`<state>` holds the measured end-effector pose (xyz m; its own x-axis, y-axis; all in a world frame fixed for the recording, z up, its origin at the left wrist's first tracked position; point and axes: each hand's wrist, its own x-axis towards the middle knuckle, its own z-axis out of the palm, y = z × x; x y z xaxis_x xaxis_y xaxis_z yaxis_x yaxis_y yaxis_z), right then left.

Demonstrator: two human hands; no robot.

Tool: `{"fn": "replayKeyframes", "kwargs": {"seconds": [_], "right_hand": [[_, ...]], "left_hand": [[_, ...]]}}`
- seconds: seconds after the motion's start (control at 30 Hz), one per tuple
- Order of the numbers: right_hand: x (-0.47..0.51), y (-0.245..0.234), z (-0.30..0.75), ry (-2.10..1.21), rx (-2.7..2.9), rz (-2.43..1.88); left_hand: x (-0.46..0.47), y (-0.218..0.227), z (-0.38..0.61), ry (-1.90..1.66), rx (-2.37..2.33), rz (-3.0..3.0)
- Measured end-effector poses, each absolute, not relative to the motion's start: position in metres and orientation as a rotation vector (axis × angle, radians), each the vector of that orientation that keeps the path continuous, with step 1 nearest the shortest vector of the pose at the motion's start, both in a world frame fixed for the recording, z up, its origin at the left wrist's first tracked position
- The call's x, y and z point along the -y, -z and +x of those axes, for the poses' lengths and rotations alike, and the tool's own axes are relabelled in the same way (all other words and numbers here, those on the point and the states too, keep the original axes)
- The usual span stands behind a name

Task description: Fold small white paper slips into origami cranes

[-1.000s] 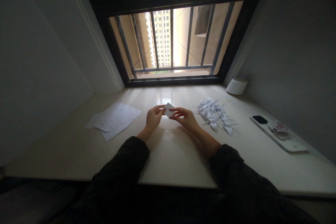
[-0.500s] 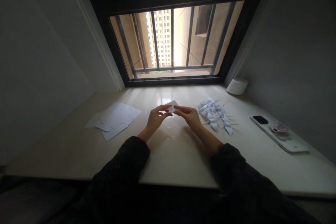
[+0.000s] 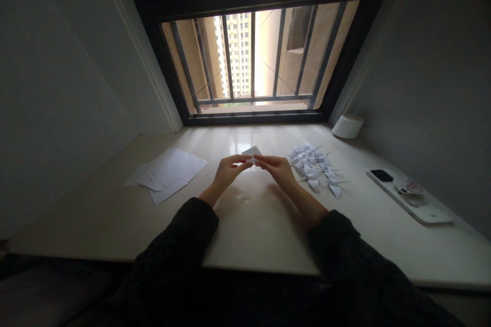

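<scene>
Between my two hands is a small folded piece of white paper [image 3: 251, 150], raised over the middle of the sill. My left hand [image 3: 229, 169] pinches its near left side between thumb and fingers. From the other side, my right hand [image 3: 276, 167] grips it the same way, and the fingertips of both hands nearly meet. The fingers cover the paper's near part; only its upper corner shows beyond them. Just right of my right hand lies a heap of folded white paper cranes [image 3: 311, 161]. Loose white paper sheets [image 3: 178, 168] overlap to the left of my left hand.
The pale windowsill [image 3: 245, 235] carries everything. A phone [image 3: 410, 196] with a round grip on its back lies at the right. Behind it, a white rounded container [image 3: 348, 126] stands by the wall. A dark-framed, barred window [image 3: 251, 120] closes off the far side.
My fingertips have come closer together over the paper's near edge, and less of its near part shows. The cranes, sheets and phone stay where they were.
</scene>
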<state>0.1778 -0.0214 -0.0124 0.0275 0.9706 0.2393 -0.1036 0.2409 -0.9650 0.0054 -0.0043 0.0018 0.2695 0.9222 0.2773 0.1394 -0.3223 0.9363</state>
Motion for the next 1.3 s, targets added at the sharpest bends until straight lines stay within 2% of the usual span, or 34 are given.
{"fn": "replayKeyframes", "kwargs": {"seconds": [0.3,0.7,1.0,1.3], "right_hand": [[0.022,0.014,0.179,-0.987,1.251,-0.982],[0.021,0.018,0.173,-0.993,1.227,-0.958],[0.026,0.011,0.173,-0.98,1.177,-0.964],[0.028,0.007,0.17,-0.979,1.068,-0.935]], "left_hand": [[0.005,-0.001,0.006,-1.153,-1.008,1.725],[0.011,0.001,0.008,-1.484,-1.167,1.806],[0.008,0.007,0.013,-1.456,-0.963,1.571],[0.012,0.004,0.02,-1.474,-0.954,1.315]]}}
